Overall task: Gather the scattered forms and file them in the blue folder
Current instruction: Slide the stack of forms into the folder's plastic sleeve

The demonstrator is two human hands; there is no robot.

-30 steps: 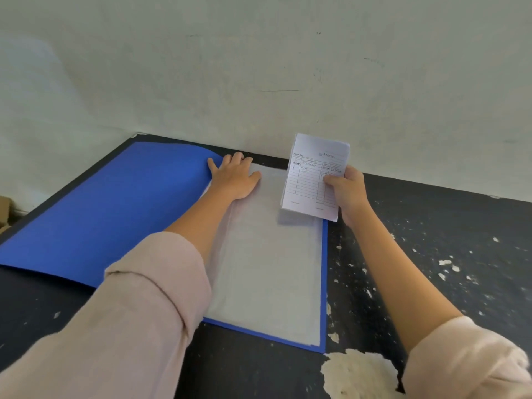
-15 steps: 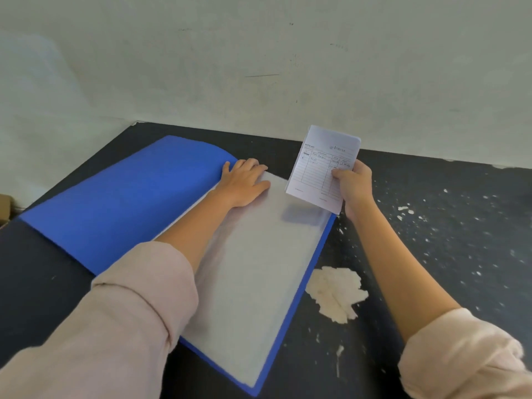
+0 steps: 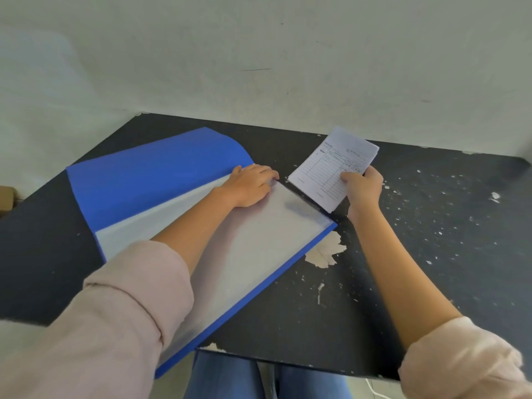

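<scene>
The blue folder (image 3: 149, 174) lies open on the black table, its cover flap turned out to the left and a clear plastic sleeve (image 3: 259, 243) on its inner side. My left hand (image 3: 250, 182) rests flat on the far corner of that sleeve, fingers together. My right hand (image 3: 364, 188) grips a small stack of white lined forms (image 3: 331, 165) by its near right corner. The stack is tilted and hovers just past the folder's far right corner.
The black table (image 3: 431, 269) has chipped paint, with a large pale patch (image 3: 325, 251) beside the folder's right edge. A pale wall (image 3: 259, 53) runs behind the table. The person's jeans (image 3: 230, 375) show under the near table edge. A cardboard box corner (image 3: 5, 197) sits at far left.
The view has swung so the folder now lies diagonally. My right hand has lowered the forms toward the folder's far right corner. My left hand stays pressed on the sleeve.
</scene>
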